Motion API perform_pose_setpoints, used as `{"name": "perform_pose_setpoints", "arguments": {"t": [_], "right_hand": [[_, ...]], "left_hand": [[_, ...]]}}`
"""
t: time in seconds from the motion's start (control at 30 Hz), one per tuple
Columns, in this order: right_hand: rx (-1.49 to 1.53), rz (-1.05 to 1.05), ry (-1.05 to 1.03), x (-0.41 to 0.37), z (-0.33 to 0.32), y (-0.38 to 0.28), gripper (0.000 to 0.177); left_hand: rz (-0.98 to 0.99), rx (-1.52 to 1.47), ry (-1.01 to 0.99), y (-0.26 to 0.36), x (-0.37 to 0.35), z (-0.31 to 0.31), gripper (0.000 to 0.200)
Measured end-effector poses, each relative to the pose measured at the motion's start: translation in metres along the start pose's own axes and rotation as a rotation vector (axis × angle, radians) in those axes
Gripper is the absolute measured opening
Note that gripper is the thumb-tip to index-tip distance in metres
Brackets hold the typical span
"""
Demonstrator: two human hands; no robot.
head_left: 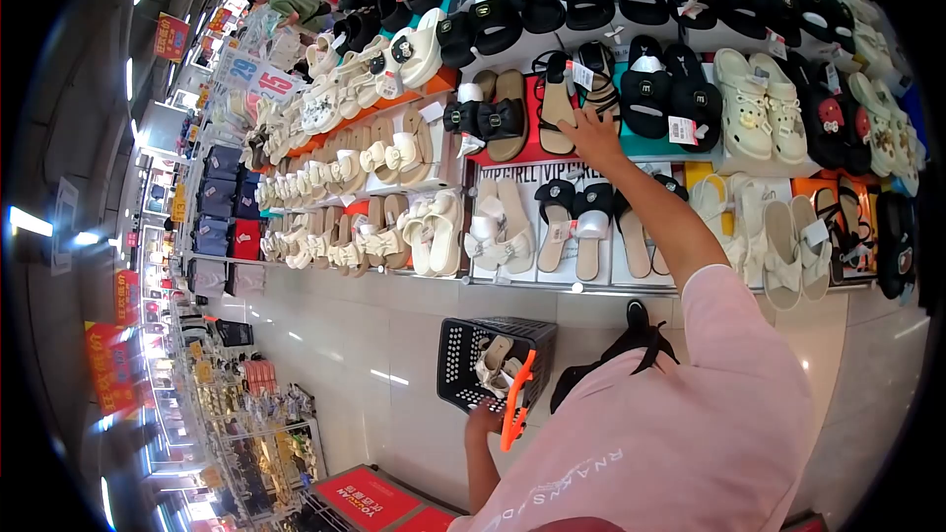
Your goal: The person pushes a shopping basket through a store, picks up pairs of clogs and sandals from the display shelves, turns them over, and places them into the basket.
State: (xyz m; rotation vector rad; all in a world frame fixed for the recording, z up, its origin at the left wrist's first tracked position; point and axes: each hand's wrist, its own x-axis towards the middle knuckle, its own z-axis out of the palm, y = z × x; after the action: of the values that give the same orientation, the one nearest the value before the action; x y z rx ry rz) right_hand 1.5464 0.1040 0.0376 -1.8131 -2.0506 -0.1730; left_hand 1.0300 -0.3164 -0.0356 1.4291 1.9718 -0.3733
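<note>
My right hand point(594, 138) is stretched out over the display, its fingers apart, at the lower end of a pair of black strappy sandals point(557, 103). A white tag point(582, 76) hangs on their straps. Whether the fingertips press on the sandals is hard to see. Low on my left side, my left hand point(483, 421) is closed at the near rim of a dark grey shopping basket point(458, 374), its fingers partly hidden. The basket's orange handle point(518, 399) stands up beside this hand. Inside the basket lies a pair of light-coloured sandals point(496, 363).
Stepped shelves carry many shoes: black slides point(645, 94), cream clogs point(746, 108) and bow sandals point(507, 222). Tiled floor point(384, 335) runs below the shelf's front edge. Red boxes point(370, 498) stand at the bottom, beside an accessory rack point(261, 424). Another person point(296, 5) is far back.
</note>
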Motion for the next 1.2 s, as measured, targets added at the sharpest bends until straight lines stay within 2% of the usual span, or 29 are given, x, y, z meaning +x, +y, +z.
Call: {"name": "perform_pose_setpoints", "arguments": {"t": [0.03,0.07,0.13,0.17,0.2,0.23,0.27,0.3,0.33,0.37,0.4,0.43,0.5,0.57,0.6,0.63,0.73,0.8,0.93,1.07,1.17,1.2], "right_hand": [[-0.007,-0.029,0.013,0.002,0.0,0.004,0.053],[-0.028,-0.03,0.003,0.003,0.001,0.005,0.046],[0.01,-0.046,0.056,0.003,0.005,0.007,0.044],[0.026,-0.048,0.083,0.003,0.005,0.009,0.044],[0.021,-0.062,0.141,0.003,0.0,0.01,0.043],[0.076,-0.052,0.181,0.004,-0.012,0.009,0.043],[0.128,-0.039,0.223,0.005,-0.027,0.008,0.043],[0.177,-0.025,0.266,0.007,-0.042,0.007,0.044],[0.192,-0.024,0.4,0.01,-0.053,0.008,0.042],[0.285,-0.005,0.449,0.009,-0.064,0.006,0.039],[0.375,0.013,0.5,0.004,-0.077,0.004,0.036],[0.463,0.03,0.553,-0.001,-0.092,0.001,0.034],[0.678,0.184,0.575,-0.023,-0.132,-0.005,0.032],[0.941,0.374,0.578,-0.052,-0.163,-0.008,0.033],[1.066,0.514,0.515,-0.067,-0.185,-0.01,0.036],[1.171,0.426,0.641,-0.078,-0.188,-0.005,0.037],[1.253,0.481,0.662,-0.113,-0.198,0.01,0.041],[1.408,0.563,0.65,-0.138,-0.213,0.003,0.046],[1.525,0.707,0.691,-0.177,-0.236,-0.017,0.047],[1.742,0.848,0.638,-0.203,-0.244,-0.042,0.047],[1.804,0.866,0.566,-0.218,-0.231,-0.067,0.047],[1.806,0.873,0.533,-0.224,-0.223,-0.075,0.046]], "left_hand": [[0.009,-0.051,0.094,0.056,-0.002,-0.045,0.044],[0.164,-0.053,0.219,0.094,0.008,-0.074,0.042],[0.475,-0.119,0.408,0.183,0.018,-0.136,0.033],[0.462,-0.243,0.381,0.222,0.027,-0.158,0.032],[0.672,-0.229,0.52,0.241,0.062,-0.165,0.031],[0.795,-0.394,0.551,0.278,0.082,-0.178,0.03],[0.812,-0.618,0.387,0.311,0.101,-0.19,0.031],[0.671,-0.84,0.142,0.352,0.105,-0.21,0.038],[0.71,-1.065,-0.004,0.381,0.12,-0.22,0.046],[0.698,-1.1,-0.028,0.406,0.141,-0.229,0.055],[0.695,-1.029,0.04,0.434,0.144,-0.241,0.064],[0.717,-1.077,0.051,0.459,0.143,-0.249,0.076],[0.633,-1.331,0.079,0.49,0.143,-0.26,0.082],[0.681,-1.37,0.068,0.501,0.141,-0.267,0.079],[0.73,-1.327,0.0,0.505,0.141,-0.266,0.086],[0.86,-1.252,-0.047,0.51,0.141,-0.265,0.085],[0.998,-1.251,-0.166,0.509,0.1,-0.249,0.07],[1.089,-1.194,-0.123,0.504,0.076,-0.242,0.064],[1.092,-0.85,0.104,0.48,0.008,-0.248,0.057],[1.172,-0.642,0.076,0.436,-0.009,-0.245,0.063],[1.159,-0.647,-0.015,0.396,-0.014,-0.236,0.064],[1.133,-0.573,0.055,0.382,-0.01,-0.229,0.062]]}}
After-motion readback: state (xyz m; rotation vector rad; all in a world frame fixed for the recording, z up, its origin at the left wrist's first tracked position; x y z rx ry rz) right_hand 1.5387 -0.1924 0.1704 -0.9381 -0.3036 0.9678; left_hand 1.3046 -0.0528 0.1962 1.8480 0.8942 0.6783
